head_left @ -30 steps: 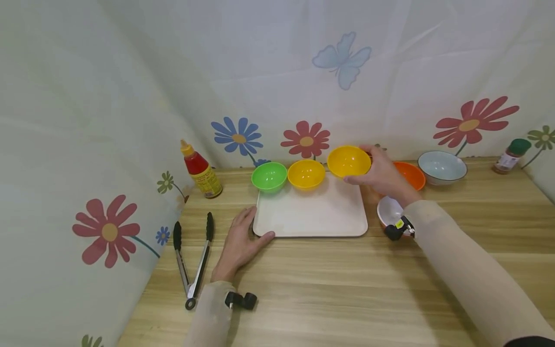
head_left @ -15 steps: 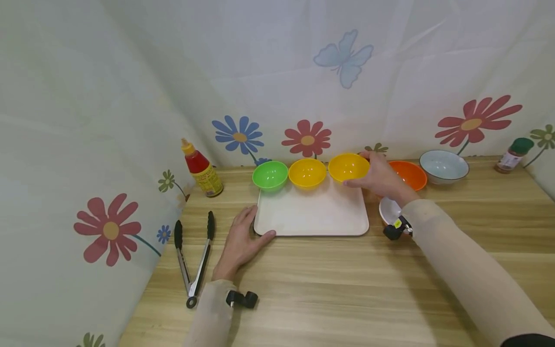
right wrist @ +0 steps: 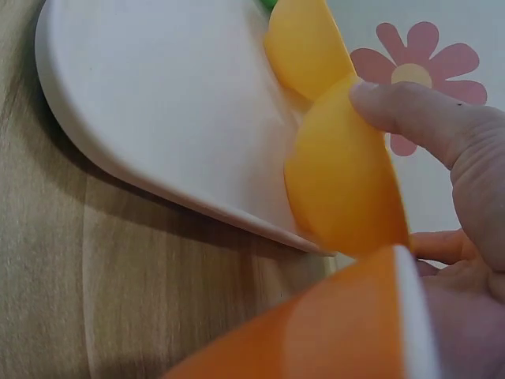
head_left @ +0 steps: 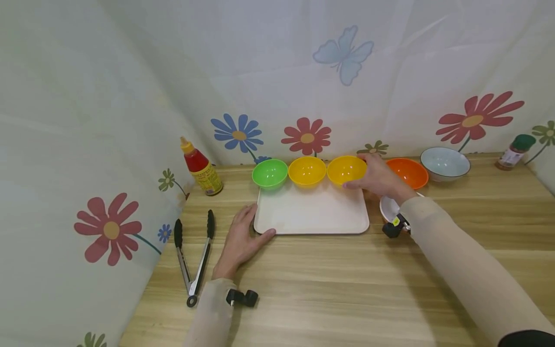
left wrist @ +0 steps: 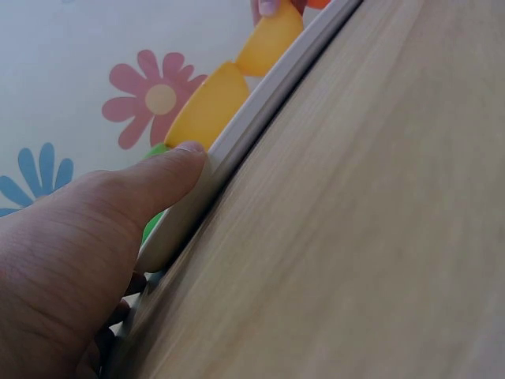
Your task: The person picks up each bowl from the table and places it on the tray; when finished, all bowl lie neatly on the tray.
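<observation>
R hand [head_left: 380, 177]: fingers pinch R yellow bowl [head_left: 344, 169], far-R corner of tray [head_left: 312, 212]
L hand [head_left: 242, 238]: thumb/fingers wide, near-L corner
Placing: best lvl, w/o bumping mid bowl [head_left: 307, 171]

Muted light — soft shadows, glinting yellow bowls [head_left: 307, 172]

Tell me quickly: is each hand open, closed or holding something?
Left hand: holding the tray by its corner.
Right hand: holding the rightmost yellow bowl.
</observation>
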A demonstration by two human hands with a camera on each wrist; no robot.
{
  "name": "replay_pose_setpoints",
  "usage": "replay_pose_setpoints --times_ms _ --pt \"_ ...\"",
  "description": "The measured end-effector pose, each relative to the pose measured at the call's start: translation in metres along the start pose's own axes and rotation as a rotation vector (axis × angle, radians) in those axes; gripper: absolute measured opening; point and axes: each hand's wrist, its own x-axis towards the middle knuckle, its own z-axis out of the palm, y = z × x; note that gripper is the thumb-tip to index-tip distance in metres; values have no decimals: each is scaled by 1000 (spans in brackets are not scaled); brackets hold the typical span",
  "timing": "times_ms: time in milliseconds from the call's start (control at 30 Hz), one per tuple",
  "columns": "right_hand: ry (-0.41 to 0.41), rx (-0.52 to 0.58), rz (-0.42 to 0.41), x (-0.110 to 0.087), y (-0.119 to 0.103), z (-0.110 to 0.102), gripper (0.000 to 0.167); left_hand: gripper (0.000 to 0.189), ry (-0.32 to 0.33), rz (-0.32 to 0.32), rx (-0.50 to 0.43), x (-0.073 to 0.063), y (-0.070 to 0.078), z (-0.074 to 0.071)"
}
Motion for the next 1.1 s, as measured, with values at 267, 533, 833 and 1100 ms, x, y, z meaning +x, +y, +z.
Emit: replay_pose_setpoints --times_ms 267,533,833,1100 --pt "-30 7 7 -1 -6 -4 113 104 11 10 -3 0 3 -1" --pt "-25 25 15 -1 -3 -7 119 104 12 9 6 1 4 -1" --pt "5 23 -9 -9 -9 -16 125 104 7 7 7 0 4 -2" --pt "98 147 -81 -27 -10 -30 123 105 0 -3 4 -1 3 -2"
